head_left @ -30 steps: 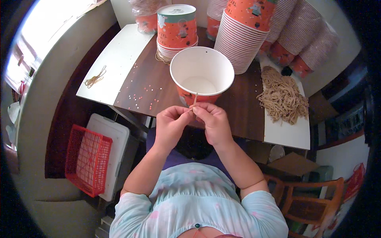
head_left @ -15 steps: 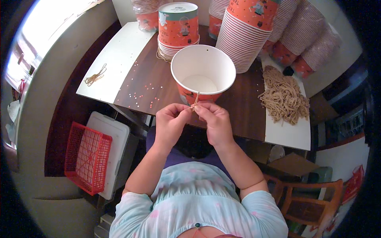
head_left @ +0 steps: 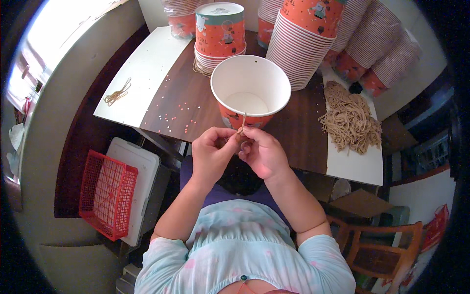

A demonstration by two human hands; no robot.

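Note:
An orange paper bucket (head_left: 250,84) with a white inside stands upright on the brown table before me. A thin tan string (head_left: 244,119) runs from its near rim down to my fingers. My left hand (head_left: 214,149) pinches the string between thumb and forefinger. Close against it, my right hand (head_left: 266,151) also pinches the string with thumb and forefinger, its other fingers curled loosely below. The fingertips hide where the string's end lies. On the bucket's far wall, opposite the string, a small dark hole shows just under the rim.
Stacked orange buckets (head_left: 301,51) and an upside-down pile (head_left: 220,34) stand behind. A heap of tan strings (head_left: 351,120) lies on the right, a few strings (head_left: 118,93) at left. Small paper dots (head_left: 178,117) dot the table. A red basket (head_left: 108,196) stands below left, a wooden chair (head_left: 382,245) lower right.
My right hand has turned, its fingers now spreading and curling below the string, while the thumb stays at the pinch. The left hand shifted barely. The bucket has not moved.

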